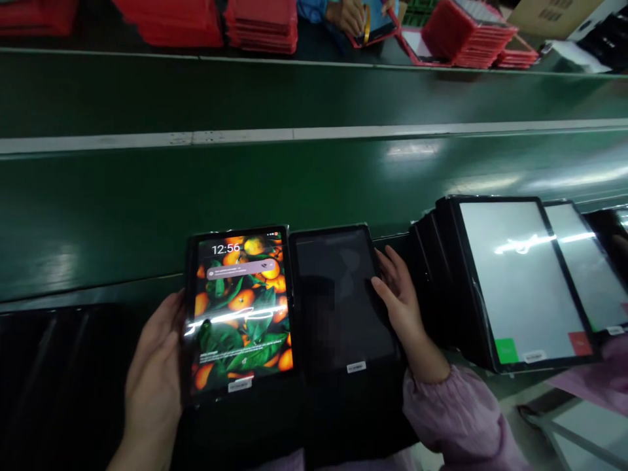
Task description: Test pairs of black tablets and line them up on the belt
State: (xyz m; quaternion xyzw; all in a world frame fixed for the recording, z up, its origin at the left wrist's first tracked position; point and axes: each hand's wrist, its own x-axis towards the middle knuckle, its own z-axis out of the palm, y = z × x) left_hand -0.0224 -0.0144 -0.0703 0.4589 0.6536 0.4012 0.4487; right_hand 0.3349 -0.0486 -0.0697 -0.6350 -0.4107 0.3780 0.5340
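In the head view, a green work surface is stretching across the frame, with a pale strip crossing it and glare shining at right. At lower centre, the left hand is gripping a lit tablet by its left edge, fingertips hidden; the right hand is pinching a dark-screened tablet beside it, thumb against fingers. White-screened tablets are leaning at right. Red stacks are lining the upper edge, where a co-worker's hand is showing.

The clock on the lit tablet before you reads 12:56; its notification and white label are too small to read.
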